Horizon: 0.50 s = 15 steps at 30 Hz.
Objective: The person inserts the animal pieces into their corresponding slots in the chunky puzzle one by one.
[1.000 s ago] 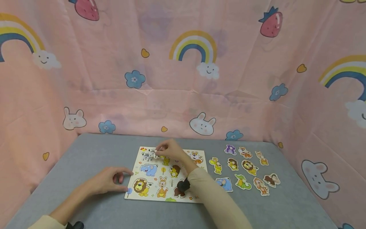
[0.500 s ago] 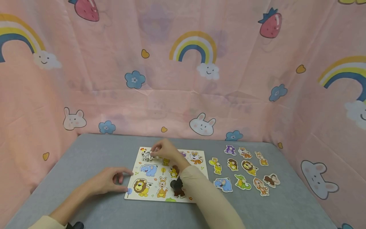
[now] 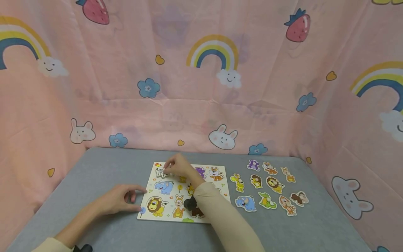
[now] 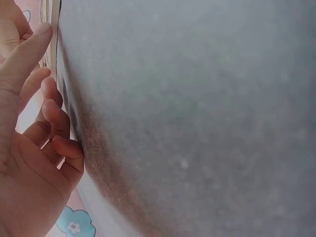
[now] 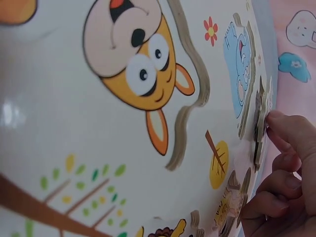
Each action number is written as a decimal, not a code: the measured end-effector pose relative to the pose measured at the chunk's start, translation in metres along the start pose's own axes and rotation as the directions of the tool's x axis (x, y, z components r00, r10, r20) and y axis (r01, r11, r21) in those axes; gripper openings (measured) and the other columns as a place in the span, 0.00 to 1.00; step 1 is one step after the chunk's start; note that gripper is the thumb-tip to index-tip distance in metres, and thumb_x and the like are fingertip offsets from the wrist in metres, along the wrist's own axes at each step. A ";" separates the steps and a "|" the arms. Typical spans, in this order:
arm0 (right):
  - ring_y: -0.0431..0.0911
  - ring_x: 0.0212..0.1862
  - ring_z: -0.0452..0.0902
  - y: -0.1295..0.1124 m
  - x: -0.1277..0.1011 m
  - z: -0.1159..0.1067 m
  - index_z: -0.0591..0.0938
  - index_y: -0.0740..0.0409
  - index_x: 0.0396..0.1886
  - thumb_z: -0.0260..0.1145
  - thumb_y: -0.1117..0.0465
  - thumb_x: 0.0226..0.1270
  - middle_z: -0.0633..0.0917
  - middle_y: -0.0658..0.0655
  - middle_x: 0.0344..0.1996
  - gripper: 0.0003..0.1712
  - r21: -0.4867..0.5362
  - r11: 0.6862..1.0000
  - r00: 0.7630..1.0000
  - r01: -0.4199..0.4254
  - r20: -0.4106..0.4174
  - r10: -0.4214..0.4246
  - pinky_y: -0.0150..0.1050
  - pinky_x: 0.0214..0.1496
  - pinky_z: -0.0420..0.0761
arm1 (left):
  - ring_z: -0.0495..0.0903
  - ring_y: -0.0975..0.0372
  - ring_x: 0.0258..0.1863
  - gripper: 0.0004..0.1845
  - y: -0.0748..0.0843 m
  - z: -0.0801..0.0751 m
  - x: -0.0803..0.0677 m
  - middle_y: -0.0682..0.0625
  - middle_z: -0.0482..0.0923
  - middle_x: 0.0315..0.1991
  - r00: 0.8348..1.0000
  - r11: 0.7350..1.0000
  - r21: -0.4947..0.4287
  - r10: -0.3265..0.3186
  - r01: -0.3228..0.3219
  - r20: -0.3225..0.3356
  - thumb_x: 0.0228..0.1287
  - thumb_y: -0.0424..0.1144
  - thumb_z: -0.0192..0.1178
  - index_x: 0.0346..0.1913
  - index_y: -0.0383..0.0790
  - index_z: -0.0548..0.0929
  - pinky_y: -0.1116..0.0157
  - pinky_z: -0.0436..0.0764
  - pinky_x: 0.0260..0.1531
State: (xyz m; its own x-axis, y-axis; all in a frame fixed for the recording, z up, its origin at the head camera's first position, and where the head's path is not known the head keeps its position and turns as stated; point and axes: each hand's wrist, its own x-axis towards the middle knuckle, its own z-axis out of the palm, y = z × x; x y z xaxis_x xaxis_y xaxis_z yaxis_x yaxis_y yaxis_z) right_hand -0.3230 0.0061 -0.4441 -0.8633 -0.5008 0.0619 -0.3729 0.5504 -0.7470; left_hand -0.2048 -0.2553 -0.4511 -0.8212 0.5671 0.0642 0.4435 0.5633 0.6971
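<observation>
- Right hand (image 3: pixel 177 167): sits at upper left of the puzzle board (image 3: pixel 220 190), fingertips pinched on the zebra piece (image 3: pixel 161 172). Over the last second it has slid leftward across the board's top row, carrying the piece with it.
- Right wrist view: fingertips (image 5: pixel 281 128) press the edge of the zebra piece (image 5: pixel 260 123), which stands partly proud of the board surface (image 5: pixel 74 123); judged not fully seated in its cut-out.
- The move has uncovered the purple figure (image 3: pixel 200 172) and the tiger (image 3: pixel 215 173) in the top row.
- Left hand (image 3: pixel 118 199): unchanged, fingers loosely curled, holding nothing, tips against the board's left edge at lower left of centre; appears to steady it.
- Loose animal pieces (image 3: pixel 270 185) lie on the grey counter (image 3: pixel 94 168) right of the board, untouched.
- Judgement: zebra is at its slot; pressing it flush remains.
</observation>
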 end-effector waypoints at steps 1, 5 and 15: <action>0.39 0.20 0.68 -0.001 0.000 0.000 0.90 0.56 0.32 0.76 0.62 0.63 0.78 0.50 0.21 0.03 -0.002 1.000 1.000 -0.006 0.000 0.006 0.31 0.22 0.68 | 0.70 0.68 0.22 0.27 0.000 0.000 0.000 0.56 0.74 0.28 1.000 1.000 -0.001 0.000 0.000 0.001 0.56 0.50 0.77 0.56 0.43 0.84 0.68 0.71 0.24; 0.39 0.22 0.68 -0.003 0.000 0.001 0.90 0.55 0.31 0.77 0.62 0.62 0.78 0.50 0.22 0.03 -0.017 0.999 1.000 -0.031 0.002 0.031 0.31 0.23 0.68 | 0.69 0.68 0.22 0.27 0.000 0.000 0.000 0.56 0.74 0.27 1.000 1.000 -0.001 0.001 -0.001 -0.003 0.56 0.50 0.77 0.55 0.43 0.84 0.68 0.71 0.24; 0.40 0.24 0.69 -0.006 -0.001 0.002 0.89 0.54 0.31 0.77 0.61 0.62 0.78 0.50 0.24 0.04 -0.040 0.997 0.998 -0.064 -0.003 0.064 0.32 0.25 0.69 | 0.69 0.68 0.22 0.27 0.002 0.000 -0.001 0.56 0.74 0.27 1.000 1.000 0.003 0.004 -0.004 -0.003 0.56 0.50 0.77 0.55 0.42 0.84 0.68 0.71 0.23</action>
State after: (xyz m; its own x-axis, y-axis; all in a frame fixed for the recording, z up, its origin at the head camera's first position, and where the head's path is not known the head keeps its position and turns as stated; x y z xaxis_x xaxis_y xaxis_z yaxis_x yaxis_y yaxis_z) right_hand -0.3196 0.0019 -0.4412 -0.8865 -0.4624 0.0156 -0.3299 0.6080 -0.7222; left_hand -0.2033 -0.2545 -0.4496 -0.8207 0.5672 0.0693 0.4479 0.5632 0.6944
